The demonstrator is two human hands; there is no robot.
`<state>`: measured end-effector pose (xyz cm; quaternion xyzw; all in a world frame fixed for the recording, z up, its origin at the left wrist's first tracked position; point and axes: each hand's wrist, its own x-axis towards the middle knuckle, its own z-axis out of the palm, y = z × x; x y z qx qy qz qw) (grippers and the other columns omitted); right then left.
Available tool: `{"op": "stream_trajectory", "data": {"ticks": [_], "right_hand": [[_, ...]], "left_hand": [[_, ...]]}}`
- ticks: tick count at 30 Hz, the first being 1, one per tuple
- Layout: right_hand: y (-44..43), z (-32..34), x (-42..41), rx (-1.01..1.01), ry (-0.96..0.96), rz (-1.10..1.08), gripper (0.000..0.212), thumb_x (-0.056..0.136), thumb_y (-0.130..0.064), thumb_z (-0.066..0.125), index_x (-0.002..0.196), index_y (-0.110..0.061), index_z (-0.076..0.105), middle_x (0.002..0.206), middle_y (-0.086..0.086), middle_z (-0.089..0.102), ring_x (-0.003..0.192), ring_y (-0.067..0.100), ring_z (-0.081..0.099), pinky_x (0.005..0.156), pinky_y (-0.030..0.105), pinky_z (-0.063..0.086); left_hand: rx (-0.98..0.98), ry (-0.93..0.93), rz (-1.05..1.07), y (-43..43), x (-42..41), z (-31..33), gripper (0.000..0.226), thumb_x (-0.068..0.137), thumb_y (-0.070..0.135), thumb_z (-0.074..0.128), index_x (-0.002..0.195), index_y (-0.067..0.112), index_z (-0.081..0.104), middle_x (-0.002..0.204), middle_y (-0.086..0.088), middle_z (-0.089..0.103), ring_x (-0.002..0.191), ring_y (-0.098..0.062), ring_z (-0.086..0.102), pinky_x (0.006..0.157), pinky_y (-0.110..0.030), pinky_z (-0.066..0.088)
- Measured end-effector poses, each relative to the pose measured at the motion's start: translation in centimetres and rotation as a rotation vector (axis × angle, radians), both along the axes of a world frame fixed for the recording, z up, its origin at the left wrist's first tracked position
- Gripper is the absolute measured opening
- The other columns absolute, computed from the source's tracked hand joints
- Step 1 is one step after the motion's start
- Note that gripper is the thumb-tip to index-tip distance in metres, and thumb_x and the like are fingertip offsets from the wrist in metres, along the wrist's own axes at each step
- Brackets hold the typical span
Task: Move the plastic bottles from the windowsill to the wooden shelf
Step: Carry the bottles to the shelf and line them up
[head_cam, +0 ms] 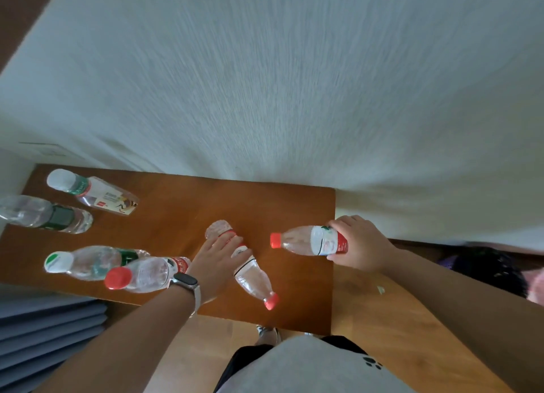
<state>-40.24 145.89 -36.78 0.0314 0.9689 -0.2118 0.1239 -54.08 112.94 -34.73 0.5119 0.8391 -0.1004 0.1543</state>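
Observation:
A wooden shelf top (pixel 182 210) stands against the white wall. My left hand (pixel 219 260) grips a clear red-capped bottle (pixel 253 278) by its labelled middle; it is tilted, cap toward me, base near the shelf. My right hand (pixel 357 242) holds a second red-capped bottle (pixel 306 241) sideways above the shelf's right edge, cap pointing left. Another red-capped bottle (pixel 141 275) stands just left of my left wrist. A white-capped, green-labelled bottle (pixel 85 261) stands beside it. Two more bottles (pixel 94 192) (pixel 47 214) stand at the shelf's far left.
A grey-blue curtain or blind (pixel 50 333) hangs below the shelf's left end. Wooden floor (pixel 412 319) lies to the right, with a small scrap (pixel 380 289) on it. A dark object (pixel 488 269) sits by the wall at right. My feet are below the shelf's front edge.

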Motion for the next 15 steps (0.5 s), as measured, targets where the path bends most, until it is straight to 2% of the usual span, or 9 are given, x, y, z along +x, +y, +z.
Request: {"op": "stream_trajectory", "data": {"ticks": [4,8,11,15], "right_hand": [[-0.8,0.4,1.2,-0.187,0.015,-0.239,0.065,0.067,-0.053,0.077,0.121,-0.026,0.054,0.104,-0.012,0.058,0.092,0.011,0.056,0.078,0.028,0.051],[-2.4,1.1,1.6,-0.407,0.042,-0.474,0.056,0.069,-0.044,0.082,0.115,-0.031,0.054,0.1,-0.016,0.061,0.089,0.007,0.062,0.074,0.021,0.056],[-3.5,2.0,1.3,-0.58,0.039,-0.635,0.052,0.074,-0.039,0.081,0.117,-0.032,0.052,0.103,-0.016,0.063,0.091,0.005,0.064,0.075,0.022,0.055],[-4.8,2.8,0.6,-0.735,0.084,-0.769,0.05,0.08,-0.039,0.077,0.121,-0.031,0.051,0.105,-0.019,0.065,0.089,0.001,0.066,0.072,0.017,0.053]], "left_hand": [[0.187,-0.023,0.083,0.4,0.0,0.8,0.074,0.054,0.031,0.096,0.119,0.025,0.061,0.121,-0.007,0.067,0.114,-0.032,0.063,0.093,-0.048,0.054],[0.338,-0.032,0.199,0.6,0.1,1.2,0.07,0.059,0.033,0.093,0.12,0.021,0.062,0.121,-0.007,0.065,0.115,-0.032,0.06,0.087,-0.047,0.057],[0.423,-0.089,0.359,0.9,0.1,1.2,0.068,0.065,0.032,0.09,0.126,0.02,0.063,0.125,-0.005,0.063,0.118,-0.03,0.057,0.089,-0.05,0.056],[0.563,-0.288,0.599,2.4,0.1,1.8,0.07,0.073,0.034,0.087,0.134,0.019,0.057,0.13,0.001,0.059,0.119,-0.02,0.051,0.101,-0.037,0.044]]}}
